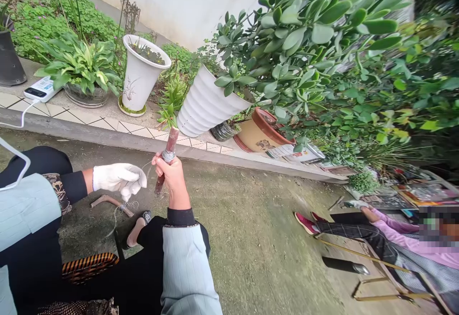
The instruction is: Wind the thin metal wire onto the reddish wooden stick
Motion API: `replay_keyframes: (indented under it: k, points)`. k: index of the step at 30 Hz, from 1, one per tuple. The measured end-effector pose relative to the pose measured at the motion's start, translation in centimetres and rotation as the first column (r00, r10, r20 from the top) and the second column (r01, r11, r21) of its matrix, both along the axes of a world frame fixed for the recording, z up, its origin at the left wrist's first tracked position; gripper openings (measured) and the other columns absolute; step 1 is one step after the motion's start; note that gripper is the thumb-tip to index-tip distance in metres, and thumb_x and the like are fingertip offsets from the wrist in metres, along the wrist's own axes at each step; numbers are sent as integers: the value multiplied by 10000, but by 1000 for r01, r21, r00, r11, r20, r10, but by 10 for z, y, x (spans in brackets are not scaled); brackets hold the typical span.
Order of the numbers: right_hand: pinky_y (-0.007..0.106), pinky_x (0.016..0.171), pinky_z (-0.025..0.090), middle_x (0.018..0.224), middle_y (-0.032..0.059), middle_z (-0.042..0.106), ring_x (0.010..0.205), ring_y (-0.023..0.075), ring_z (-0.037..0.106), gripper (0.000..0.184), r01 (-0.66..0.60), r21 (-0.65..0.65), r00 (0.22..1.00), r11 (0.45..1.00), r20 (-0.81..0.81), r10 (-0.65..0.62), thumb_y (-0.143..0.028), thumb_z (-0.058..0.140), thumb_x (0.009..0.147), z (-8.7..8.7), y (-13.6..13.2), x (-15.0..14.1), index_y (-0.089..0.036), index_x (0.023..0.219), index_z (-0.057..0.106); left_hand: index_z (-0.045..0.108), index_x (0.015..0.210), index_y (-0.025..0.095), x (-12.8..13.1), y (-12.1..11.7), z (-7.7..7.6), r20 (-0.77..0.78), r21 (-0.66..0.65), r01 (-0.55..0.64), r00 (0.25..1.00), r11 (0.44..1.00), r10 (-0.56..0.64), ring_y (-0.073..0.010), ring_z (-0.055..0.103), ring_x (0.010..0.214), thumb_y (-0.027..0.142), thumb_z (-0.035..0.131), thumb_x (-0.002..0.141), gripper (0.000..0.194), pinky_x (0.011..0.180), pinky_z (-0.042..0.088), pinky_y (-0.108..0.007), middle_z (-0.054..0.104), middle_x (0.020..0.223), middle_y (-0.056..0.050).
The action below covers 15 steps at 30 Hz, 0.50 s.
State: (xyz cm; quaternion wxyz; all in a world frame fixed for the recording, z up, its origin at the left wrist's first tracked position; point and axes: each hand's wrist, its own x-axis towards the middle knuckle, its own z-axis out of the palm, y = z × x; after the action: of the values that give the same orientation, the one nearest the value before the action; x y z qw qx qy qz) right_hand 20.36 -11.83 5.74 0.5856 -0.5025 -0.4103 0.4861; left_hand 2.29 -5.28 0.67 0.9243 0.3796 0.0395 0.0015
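My right hand (173, 175) is bare and closed around a reddish-brown stick (171, 139) with a band of grey wire (168, 155) wound round it; the stick stands nearly upright. My left hand (120, 179) wears a white glove and pinches a thin wire that runs toward the stick. Loose coils of the same wire (126, 206) hang below the glove, above the concrete ground. The hands are a short gap apart at knee height.
A raised tiled ledge (103, 121) carries white pots (140, 76), a ribbed white pot (204, 104), a brown pot (258, 133) and a power bank (39, 89). Another person (387, 238) sits low at the right. A rusty tool (107, 201) lies on the ground.
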Motion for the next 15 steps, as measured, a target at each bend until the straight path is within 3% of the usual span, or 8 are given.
replay_keyframes:
  k: [5, 9, 12, 15]
  points:
    - [212, 413, 286, 672, -17, 613, 416, 42, 351, 179, -13, 35, 1000, 999, -12, 13, -261, 669, 714, -1, 1, -1, -172, 829, 565, 645, 920, 102, 1, -4, -2, 72, -100, -53, 996, 994, 60, -79, 499, 429, 293, 693, 796, 232, 483, 525, -276, 615, 676, -32]
    - [212, 409, 280, 666, -16, 615, 412, 44, 348, 181, -8, 22, 1000, 1000, -21, 9, -256, 659, 713, 0, 1, -2, -174, 832, 550, 631, 878, 98, 3, -4, -4, 61, -100, -116, 991, 988, 122, -48, 438, 393, 273, 708, 780, 214, 458, 494, -250, 611, 674, -31]
    - [204, 400, 263, 621, -32, 578, 409, 45, 343, 187, 10, -14, 999, 1000, -39, -10, -271, 661, 711, 3, 1, -1, -177, 810, 533, 623, 859, 86, 5, -2, -2, 11, 1, -148, 989, 989, 148, -47, 447, 404, 294, 696, 786, 232, 457, 469, -227, 597, 669, -33]
    - [194, 397, 250, 568, -60, 495, 414, 43, 325, 218, 21, -75, 994, 997, -105, -29, -300, 679, 714, 2, -1, 3, -181, 779, 508, 601, 856, 85, 6, 1, 2, -38, 191, -251, 964, 949, 262, -64, 492, 441, 329, 677, 796, 262, 434, 424, -187, 574, 645, -24]
